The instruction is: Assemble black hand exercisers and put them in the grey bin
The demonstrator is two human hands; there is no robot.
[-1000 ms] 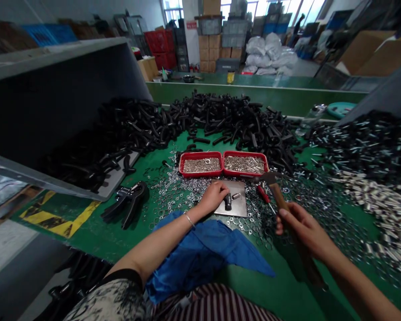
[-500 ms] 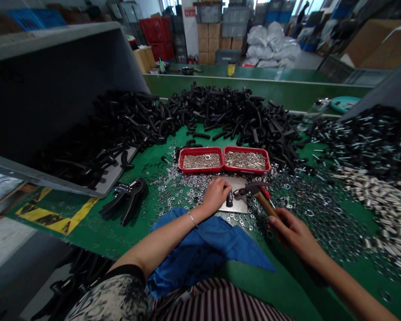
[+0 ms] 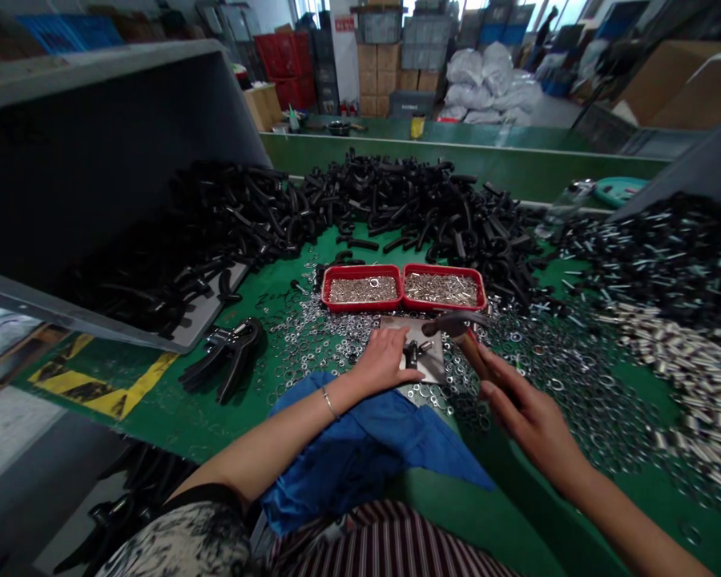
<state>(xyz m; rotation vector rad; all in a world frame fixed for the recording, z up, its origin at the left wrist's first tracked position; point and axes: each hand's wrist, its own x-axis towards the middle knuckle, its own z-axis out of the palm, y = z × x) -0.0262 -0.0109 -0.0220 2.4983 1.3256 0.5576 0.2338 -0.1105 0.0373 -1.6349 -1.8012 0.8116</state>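
My left hand (image 3: 385, 361) brackets a small black part (image 3: 412, 354) on a metal plate (image 3: 436, 365), thumb at its near end and fingers at its far side. A short shiny pin-like piece (image 3: 424, 347) shows at the part's right. My right hand (image 3: 525, 409) is closed round the wooden handle of a hammer (image 3: 457, 324), its head raised just above and to the right of the part. Behind the plate, two red trays (image 3: 364, 306) hold small metal pieces.
Loose metal rings (image 3: 565, 385) lie around the plate. Black curved handles (image 3: 396, 192) are heaped behind, others in a tipped grey bin (image 3: 240, 104) at left. Silver cylinders (image 3: 678, 377) are piled at right. A blue cloth (image 3: 360, 457) lies in front of me; black handles (image 3: 234, 357) sit left.
The hammer head has lifted away from the black part. My left hand has shifted its hold, with thumb and fingers spread wider about the part.
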